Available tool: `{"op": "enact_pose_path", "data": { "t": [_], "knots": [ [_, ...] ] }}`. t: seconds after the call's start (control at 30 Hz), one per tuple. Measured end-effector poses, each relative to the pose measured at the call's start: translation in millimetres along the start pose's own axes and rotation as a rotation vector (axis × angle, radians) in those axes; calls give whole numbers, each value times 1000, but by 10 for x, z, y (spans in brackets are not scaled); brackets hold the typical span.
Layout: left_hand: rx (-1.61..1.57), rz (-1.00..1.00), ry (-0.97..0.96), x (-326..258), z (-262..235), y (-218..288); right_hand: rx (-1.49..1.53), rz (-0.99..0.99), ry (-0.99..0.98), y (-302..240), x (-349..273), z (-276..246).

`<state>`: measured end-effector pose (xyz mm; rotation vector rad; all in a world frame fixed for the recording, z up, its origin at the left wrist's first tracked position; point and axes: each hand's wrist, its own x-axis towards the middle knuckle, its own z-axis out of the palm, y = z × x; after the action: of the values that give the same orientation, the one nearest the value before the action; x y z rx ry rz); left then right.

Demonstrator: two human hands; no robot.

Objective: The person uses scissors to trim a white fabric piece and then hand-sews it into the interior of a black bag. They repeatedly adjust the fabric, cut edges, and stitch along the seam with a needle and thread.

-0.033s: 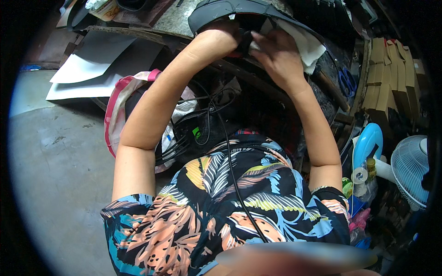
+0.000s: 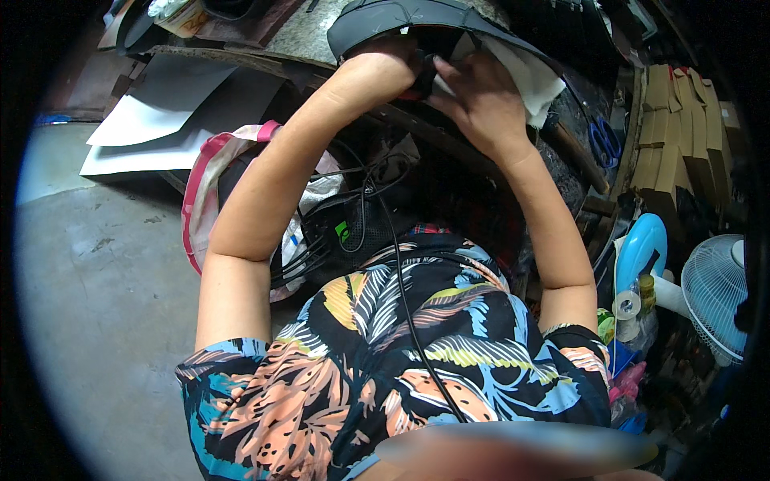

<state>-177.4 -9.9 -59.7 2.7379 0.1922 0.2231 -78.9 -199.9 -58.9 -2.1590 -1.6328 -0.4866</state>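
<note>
Nearby, blue scissors (image 2: 603, 142), cardboard boxes (image 2: 670, 120), white fan (image 2: 714, 293).

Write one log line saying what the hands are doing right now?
left hand: gripping dark curved piece | right hand: pressing white sheet under it | place: cluttered workbench

Grey concrete floor (image 2: 96, 305), cluttered workbench (image 2: 305, 32), white fan (image 2: 714, 293)

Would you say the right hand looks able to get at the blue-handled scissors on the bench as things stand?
Probably yes: the right hand rests on the dark shoe piece and white cloth, and the scissors lie uncovered just to its right, though it would have to let go first.
</note>
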Motion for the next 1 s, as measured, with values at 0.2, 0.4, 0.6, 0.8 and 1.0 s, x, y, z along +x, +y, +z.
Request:
{"op": "enact_pose_path", "data": {
  "t": [0.2,0.4,0.6,0.8,1.0],
  "knots": [
    [91,156,23,-38,7,40,239,-82,-11,42,-147,-134],
    [-124,-23,172,-92,-68,335,3,-35,-1,-78,-125,-108],
    [-66,-48,76,-155,-170,460,158,-125,10,-76,-110,-455],
    [-145,144,115,-336,-374,464,73,-25,267,414,395,-673],
    [204,184,99,-334,-580,183,251,283,-95,673,607,-466]
  ]
}}
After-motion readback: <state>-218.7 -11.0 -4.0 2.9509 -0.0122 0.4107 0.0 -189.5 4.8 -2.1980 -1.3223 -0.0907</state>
